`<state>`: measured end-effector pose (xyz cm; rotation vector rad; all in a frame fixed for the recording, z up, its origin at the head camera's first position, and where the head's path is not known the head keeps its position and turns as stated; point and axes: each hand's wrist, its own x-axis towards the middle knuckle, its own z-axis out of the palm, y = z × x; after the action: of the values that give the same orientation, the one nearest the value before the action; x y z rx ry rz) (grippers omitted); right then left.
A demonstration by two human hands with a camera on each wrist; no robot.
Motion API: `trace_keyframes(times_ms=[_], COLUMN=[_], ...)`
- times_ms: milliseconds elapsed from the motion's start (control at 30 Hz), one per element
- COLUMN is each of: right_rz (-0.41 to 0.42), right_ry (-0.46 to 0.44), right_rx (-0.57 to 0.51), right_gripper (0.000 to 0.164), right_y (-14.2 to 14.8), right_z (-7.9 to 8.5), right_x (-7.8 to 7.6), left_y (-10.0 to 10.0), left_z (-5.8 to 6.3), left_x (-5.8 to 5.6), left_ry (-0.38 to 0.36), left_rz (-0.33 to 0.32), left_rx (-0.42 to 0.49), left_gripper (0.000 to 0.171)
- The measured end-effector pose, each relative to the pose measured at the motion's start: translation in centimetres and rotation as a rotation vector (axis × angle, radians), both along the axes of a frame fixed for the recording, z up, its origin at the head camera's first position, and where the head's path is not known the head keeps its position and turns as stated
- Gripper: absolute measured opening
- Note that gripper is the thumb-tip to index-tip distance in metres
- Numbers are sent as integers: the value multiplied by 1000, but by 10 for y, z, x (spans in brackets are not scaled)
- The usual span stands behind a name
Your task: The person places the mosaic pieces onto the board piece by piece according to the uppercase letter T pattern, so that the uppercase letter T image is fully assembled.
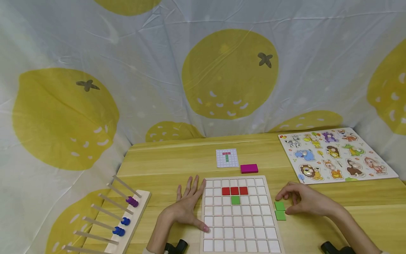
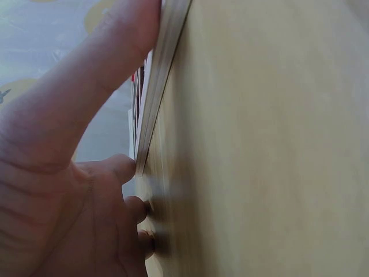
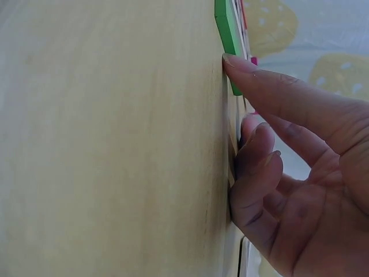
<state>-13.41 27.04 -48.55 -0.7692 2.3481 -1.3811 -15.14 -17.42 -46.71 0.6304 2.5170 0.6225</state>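
My left hand lies spread along the left side of a white gridded wooden board. Its thumb rests on the board's edge and the index fingertip touches the upper left corner. On the board, several red tiles form a row with one green tile beneath the middle one. Right of the board, two loose green tiles lie one below the other on the table. My right hand pinches the upper one, thumb at its lower right and index finger at its top; the other fingers curl.
Beyond the board lie a small pattern card with a red and green T and a magenta block. An animal puzzle board is at the back right. On the left stands a wooden peg rack with purple and blue beads.
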Motion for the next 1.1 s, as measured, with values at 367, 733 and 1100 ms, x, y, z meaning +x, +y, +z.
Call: trace_keyframes(times_ms=[367,733,1100], right_rz=[2,-21,-49], right_ry=[-8,0,13], right_rx=[6,22,50], right_gripper=[31,27,23], right_y=[1,-3,-5], right_z=[-1,-1,-1], right_x=[-1,-1,-1], left_y=[0,-1,0], left_z=[0,-1,-1], left_x=[0,0,0], left_ry=[2,3,7], left_rz=[-1,1,1], left_rx=[18,11,-2], left_gripper=[148,149,149])
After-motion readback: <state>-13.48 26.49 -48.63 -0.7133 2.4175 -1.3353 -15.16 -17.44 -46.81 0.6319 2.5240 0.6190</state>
